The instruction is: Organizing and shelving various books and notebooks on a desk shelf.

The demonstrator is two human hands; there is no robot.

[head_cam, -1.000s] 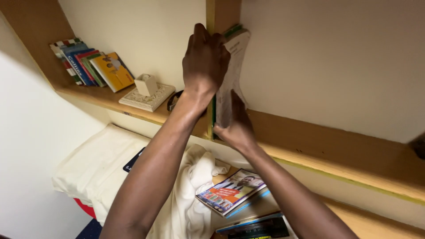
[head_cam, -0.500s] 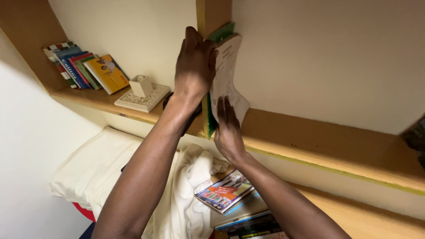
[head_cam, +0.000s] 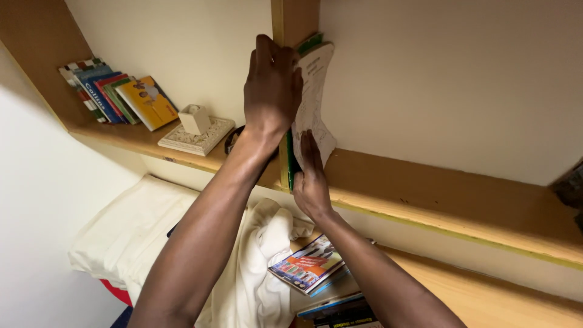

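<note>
A thin white paperback (head_cam: 314, 97) stands upright on the wooden shelf (head_cam: 437, 200), against a green book (head_cam: 290, 161) and the shelf's vertical divider (head_cam: 294, 18). My left hand (head_cam: 271, 85) grips the top of the two books from the left side. My right hand (head_cam: 311, 179) lies flat against the lower part of the white paperback, fingers pointing up. The paperback's lower edge curls outward.
A row of leaning books (head_cam: 112, 94) fills the shelf's left end, beside a cream carved tray with a small box (head_cam: 195, 130). Below lie a white pillow and cloth (head_cam: 152, 231), a colourful magazine (head_cam: 306, 264) and stacked books (head_cam: 340, 307). A dark object (head_cam: 571, 185) sits at far right.
My right hand has slid slightly along the white paperback, pressing it closer to the green book. My left hand keeps its hold at the top.
</note>
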